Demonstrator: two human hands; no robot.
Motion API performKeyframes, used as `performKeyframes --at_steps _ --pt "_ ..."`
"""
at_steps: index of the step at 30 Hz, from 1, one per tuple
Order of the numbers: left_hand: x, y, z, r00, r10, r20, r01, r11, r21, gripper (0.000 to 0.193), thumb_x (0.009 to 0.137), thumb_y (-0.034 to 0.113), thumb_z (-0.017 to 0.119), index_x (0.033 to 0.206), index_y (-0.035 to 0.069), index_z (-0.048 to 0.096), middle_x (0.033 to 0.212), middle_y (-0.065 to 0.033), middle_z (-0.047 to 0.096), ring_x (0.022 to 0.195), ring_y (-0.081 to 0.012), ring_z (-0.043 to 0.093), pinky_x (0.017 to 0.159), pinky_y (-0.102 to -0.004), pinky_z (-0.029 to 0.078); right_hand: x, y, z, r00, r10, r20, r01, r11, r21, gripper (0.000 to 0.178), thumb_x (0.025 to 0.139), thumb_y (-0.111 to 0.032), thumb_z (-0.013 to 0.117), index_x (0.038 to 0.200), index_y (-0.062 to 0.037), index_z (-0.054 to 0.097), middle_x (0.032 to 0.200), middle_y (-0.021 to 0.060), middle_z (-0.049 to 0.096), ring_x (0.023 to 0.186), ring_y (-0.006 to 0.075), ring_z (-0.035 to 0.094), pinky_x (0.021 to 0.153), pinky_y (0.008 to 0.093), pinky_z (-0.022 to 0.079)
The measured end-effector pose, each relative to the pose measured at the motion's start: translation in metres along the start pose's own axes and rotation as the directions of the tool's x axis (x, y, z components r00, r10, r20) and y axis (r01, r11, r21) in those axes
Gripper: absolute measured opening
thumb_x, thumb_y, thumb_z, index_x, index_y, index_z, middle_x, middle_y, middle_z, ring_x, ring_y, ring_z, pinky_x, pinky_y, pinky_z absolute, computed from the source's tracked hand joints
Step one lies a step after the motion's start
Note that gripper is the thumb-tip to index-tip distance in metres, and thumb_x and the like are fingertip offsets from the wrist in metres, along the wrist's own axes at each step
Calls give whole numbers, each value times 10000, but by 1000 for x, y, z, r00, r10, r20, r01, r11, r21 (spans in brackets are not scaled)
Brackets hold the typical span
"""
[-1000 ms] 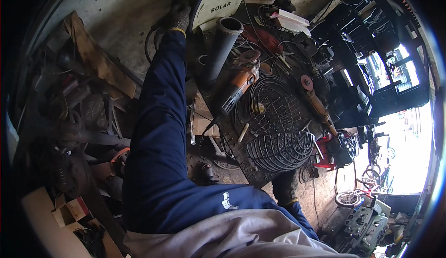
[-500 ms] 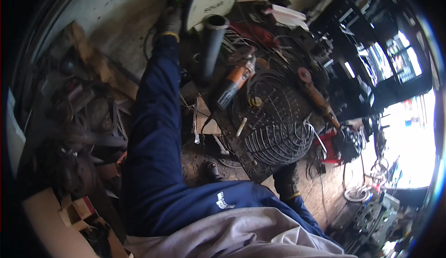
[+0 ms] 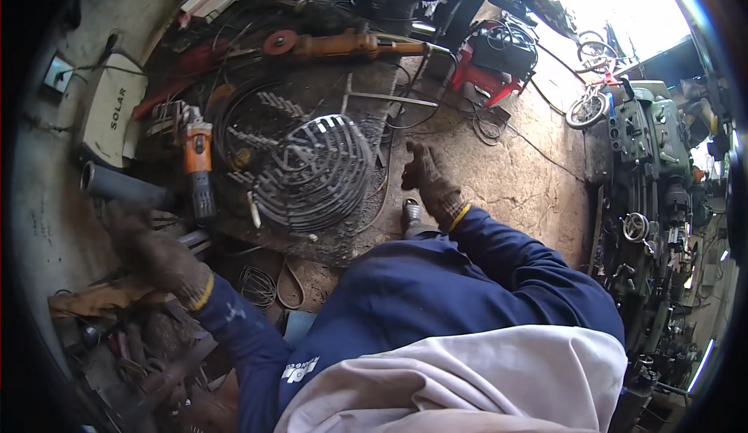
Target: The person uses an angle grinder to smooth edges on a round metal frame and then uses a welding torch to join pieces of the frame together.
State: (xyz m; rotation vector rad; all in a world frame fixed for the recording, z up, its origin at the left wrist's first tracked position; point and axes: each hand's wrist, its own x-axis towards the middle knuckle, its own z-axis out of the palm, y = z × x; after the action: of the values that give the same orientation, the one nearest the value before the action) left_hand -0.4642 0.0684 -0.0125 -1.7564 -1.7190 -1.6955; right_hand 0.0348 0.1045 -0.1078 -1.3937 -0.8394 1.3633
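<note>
My left hand (image 3: 148, 254), in a dark work glove, is beside the near end of a grey metal pipe (image 3: 128, 186). Motion smears its fingers, so their grip does not show. My right hand (image 3: 430, 174), gloved too, hangs over the floor right of the workbench (image 3: 335, 250), fingers apart and holding nothing. On the bench lies a round, domed grille of bent metal rods (image 3: 323, 187). An orange angle grinder (image 3: 199, 156) rests to its left, and a short white stick (image 3: 254, 211) lies at its lower left edge.
A second, longer orange grinder (image 3: 335, 45) lies across the bench's far side. A cream box (image 3: 114, 113) stands by the left wall. Beyond the bench is a red stool (image 3: 485, 78) with a dark machine on it. A green lathe (image 3: 643, 137) lines the right side; scrap metal fills the lower left.
My view has swung to the right. My left hand has drawn back from the cream box toward the pipe. My right hand has come out from the bench's edge over the floor.
</note>
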Motion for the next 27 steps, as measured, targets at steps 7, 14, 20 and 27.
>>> performKeyframes --at_steps 7,14,20,27 --pt "-60 160 93 936 -286 205 316 939 -136 595 1001 301 655 1440 -62 479 1281 -151 609 1189 -238 567 1055 -367 437 167 -111 -99 927 -369 -70 330 889 -317 550 970 -483 632 1190 21 639 880 90 679 700 127 620 642 325 509" --pt "-78 225 171 875 -425 232 214 770 601 675 989 440 627 1498 34 448 1515 -197 466 1398 -322 453 1146 -431 367 371 -153 -121 908 -377 -185 176 741 -648 721 877 -618 645 1213 20 641 1131 251 690 1085 393 656 937 447 504" --pt "-87 212 191 857 -513 58 409 742 531 674 1008 440 598 1522 43 417 1560 -199 427 1456 -318 388 1187 -401 304 411 -156 -119 935 -292 -203 161 856 -491 608 814 -520 751 1167 -29 682 1173 232 693 1135 386 650 951 470 498" --pt "-90 210 216 854 -520 -5 464 757 460 637 1028 402 573 1513 16 426 1560 -195 430 1450 -302 395 1182 -386 308 428 -157 -149 738 -628 -245 423 714 -558 498 854 -505 722 1053 -50 691 977 230 709 960 453 663 856 516 509"
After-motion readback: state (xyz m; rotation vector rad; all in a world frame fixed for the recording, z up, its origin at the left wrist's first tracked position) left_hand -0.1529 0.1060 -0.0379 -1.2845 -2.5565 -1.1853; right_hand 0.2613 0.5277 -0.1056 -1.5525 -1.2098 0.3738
